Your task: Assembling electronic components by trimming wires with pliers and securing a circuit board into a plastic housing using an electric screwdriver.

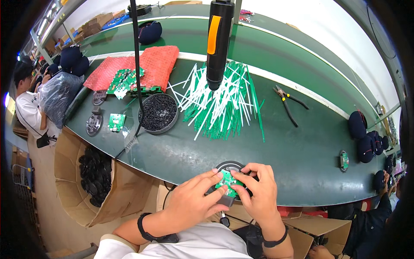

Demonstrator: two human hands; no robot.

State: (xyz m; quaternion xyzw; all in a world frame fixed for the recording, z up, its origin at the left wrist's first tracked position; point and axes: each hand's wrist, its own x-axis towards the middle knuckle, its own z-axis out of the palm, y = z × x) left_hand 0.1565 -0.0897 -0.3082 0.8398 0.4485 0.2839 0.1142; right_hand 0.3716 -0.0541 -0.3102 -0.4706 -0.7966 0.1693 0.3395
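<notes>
A small green circuit board [228, 183] lies in a dark round plastic housing [230, 165] at the near edge of the bench. My left hand [192, 197] grips the board and housing from the left, its fingertips on the board's edge. From the right, my right hand [261, 191] closes on the same board with thumb and fingers. Part of the housing is hidden under both hands. Above the bench hangs a black electric screwdriver [219, 47] with an orange lever, apart from my hands.
White and green cable ties [224, 105] lie piled mid-bench, with cutting pliers [290, 103] to their right. Left of them are a bowl of black screws [158, 113], circuit boards [125, 82] and red bubble wrap [159, 64]. Cardboard boxes [129, 185] stand below; other people sit at both sides.
</notes>
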